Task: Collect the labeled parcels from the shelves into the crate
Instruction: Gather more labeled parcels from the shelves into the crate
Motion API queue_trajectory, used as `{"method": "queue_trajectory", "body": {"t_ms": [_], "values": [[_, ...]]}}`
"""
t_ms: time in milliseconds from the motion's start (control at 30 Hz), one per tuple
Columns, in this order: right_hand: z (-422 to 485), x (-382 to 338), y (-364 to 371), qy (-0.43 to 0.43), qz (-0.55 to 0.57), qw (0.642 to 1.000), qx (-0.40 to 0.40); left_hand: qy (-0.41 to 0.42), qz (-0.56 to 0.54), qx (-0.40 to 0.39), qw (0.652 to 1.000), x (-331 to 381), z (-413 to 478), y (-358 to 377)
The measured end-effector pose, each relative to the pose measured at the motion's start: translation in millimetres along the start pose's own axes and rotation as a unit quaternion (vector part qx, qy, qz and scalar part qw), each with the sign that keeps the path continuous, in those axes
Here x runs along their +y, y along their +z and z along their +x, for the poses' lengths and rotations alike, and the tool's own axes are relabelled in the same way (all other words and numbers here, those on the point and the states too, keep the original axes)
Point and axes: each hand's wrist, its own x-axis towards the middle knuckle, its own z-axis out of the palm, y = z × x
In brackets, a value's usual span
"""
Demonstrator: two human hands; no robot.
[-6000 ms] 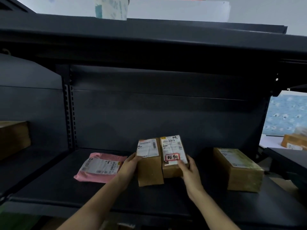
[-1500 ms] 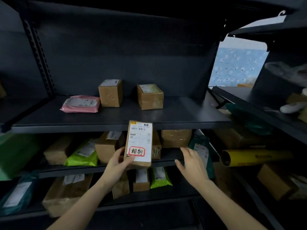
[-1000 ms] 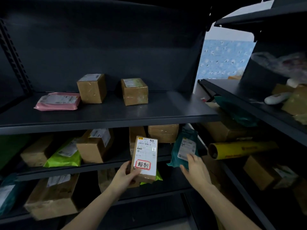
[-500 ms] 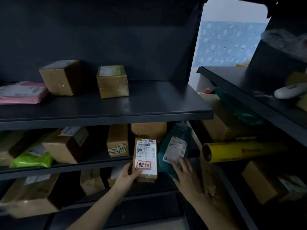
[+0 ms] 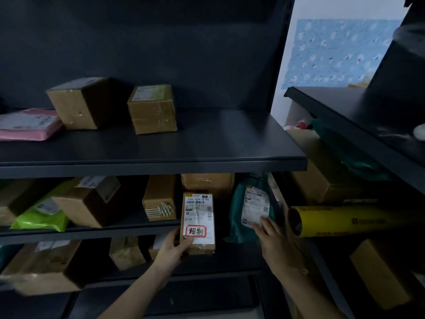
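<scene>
Leftmost, on the upper shelf [image 5: 218, 146], a pink mailer [image 5: 27, 124], a brown box [image 5: 78, 103] and a taped box [image 5: 153, 109] are seen lying. No red-framed mark is visible on them, which is judged to be why they are not handled. Lower down, in front of the middle shelf [image 5: 92, 231], the labeled parcel [image 5: 199, 223] is gripped at its lower left corner by the left hand [image 5: 171, 247], with the thumb laid beside the red-framed handwritten mark. The parcel is held upright with its label toward the camera, presumably so that the mark can be read. To its right, a teal mailer [image 5: 250, 210] is propped on end. Its white label is touched by the straight fingers of the right hand [image 5: 273, 240], which grips nothing, so a label check is judged to be under way. The crate is not in view.
</scene>
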Motion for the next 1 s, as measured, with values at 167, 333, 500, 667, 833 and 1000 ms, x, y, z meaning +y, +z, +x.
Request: {"method": "queue_trajectory", "body": {"t_ms": [167, 333, 500, 667, 833, 1000], "values": [[-2, -4, -5, 0.004, 0.004, 1.000, 0.006, 0.001, 0.002, -0.009, 1.000, 2, -5, 0], [4, -40, -18, -0.019, -0.012, 0.999, 0.033, -0.011, -0.019, -0.017, 1.000, 3, -21, -21], [36, -116, -32, -0.033, 0.068, 0.996, 0.049, -0.007, -0.055, -0.005, 0.998, 10, -52, -69], [55, -191, -38, -0.030, 0.118, 0.993, 0.007, 0.018, -0.097, 0.042, 0.994, 24, -79, -128], [72, -253, -38, -0.007, 0.158, 0.987, -0.040, 0.035, -0.096, 0.105, 0.989, 35, -81, -177], [97, -299, -33, 0.051, 0.110, 0.986, -0.118, 0.031, -0.074, 0.114, 0.990, 36, -60, -196]]}}
